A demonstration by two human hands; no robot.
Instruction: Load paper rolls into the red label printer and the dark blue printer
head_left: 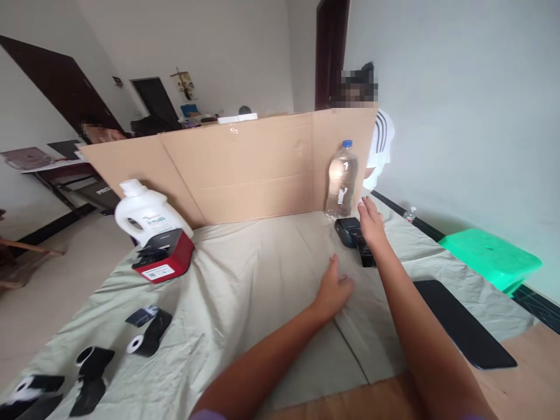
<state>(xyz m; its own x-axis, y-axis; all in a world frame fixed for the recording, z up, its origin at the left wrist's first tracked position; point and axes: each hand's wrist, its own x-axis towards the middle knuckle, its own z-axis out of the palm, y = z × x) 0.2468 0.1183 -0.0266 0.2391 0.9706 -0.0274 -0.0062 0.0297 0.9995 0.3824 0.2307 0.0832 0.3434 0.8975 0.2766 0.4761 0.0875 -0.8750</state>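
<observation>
My left hand [335, 290] hovers over the cloth near the middle of the table, fingers apart, nothing in it. Farther forward, my right hand [371, 223] is stretched out with fingers extended, right beside a black handheld device [347, 232]. Part of that device, lying toward me, is overlapped by my right hand and wrist, so I cannot tell whether they touch. Behind it a clear bottle with a blue cap [342, 181] stands upright against the cardboard. A flat black slab [466, 326], like a tablet, lies to the right of my right forearm.
A cardboard panel [254, 169] stands along the back of the cloth-covered table [262, 280]. At left are a white jug [151, 210], a red-and-black box [166, 256] and several black rolls [153, 335]. A green stool [492, 256] is beyond the right edge. A person [381, 140] is behind the panel.
</observation>
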